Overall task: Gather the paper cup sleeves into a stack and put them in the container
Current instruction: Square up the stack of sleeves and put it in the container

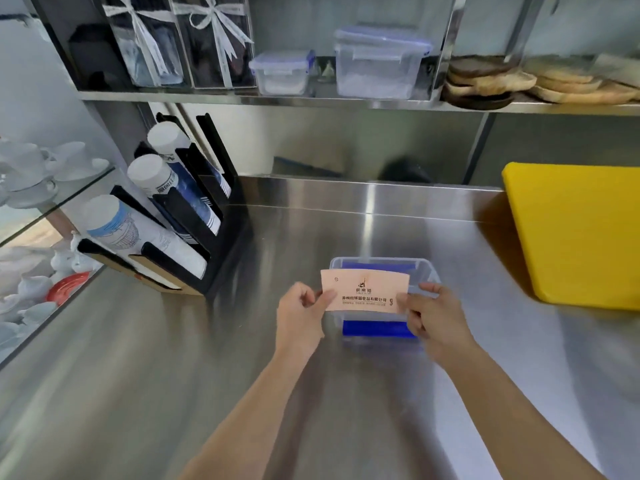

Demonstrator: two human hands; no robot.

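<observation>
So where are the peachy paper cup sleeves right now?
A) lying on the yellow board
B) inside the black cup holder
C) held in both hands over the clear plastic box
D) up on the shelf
C: the left hand and right hand each pinch an end of the peach paper cup sleeves, above the clear plastic box on the steel counter.
</observation>
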